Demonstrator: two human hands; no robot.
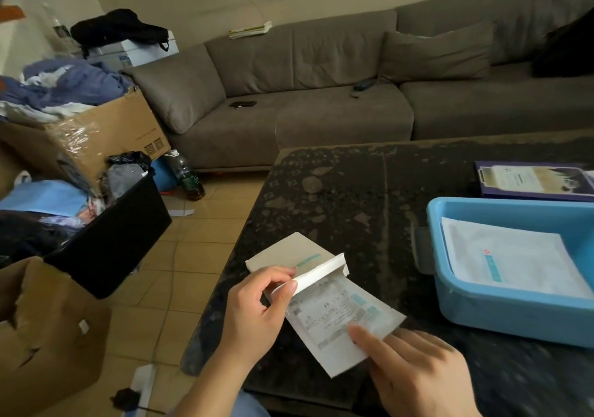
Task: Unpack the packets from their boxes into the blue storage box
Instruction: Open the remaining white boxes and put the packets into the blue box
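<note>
My left hand (260,307) grips a flat white box (289,256) at its open end, flap (324,272) folded up, above the dark table's near left corner. A white printed packet (337,323) sticks halfway out of that box toward me. My right hand (414,371) pinches the packet's near end with thumb on top. The blue storage box (514,317) sits at the right on the table, with white packets (508,256) lying flat inside it.
A purple clipboard (533,178) lies behind the blue box on the dark table (353,191). A grey sofa (321,88) stands beyond. Cardboard boxes (48,330) and a black bin (115,240) with clothes crowd the tiled floor at left.
</note>
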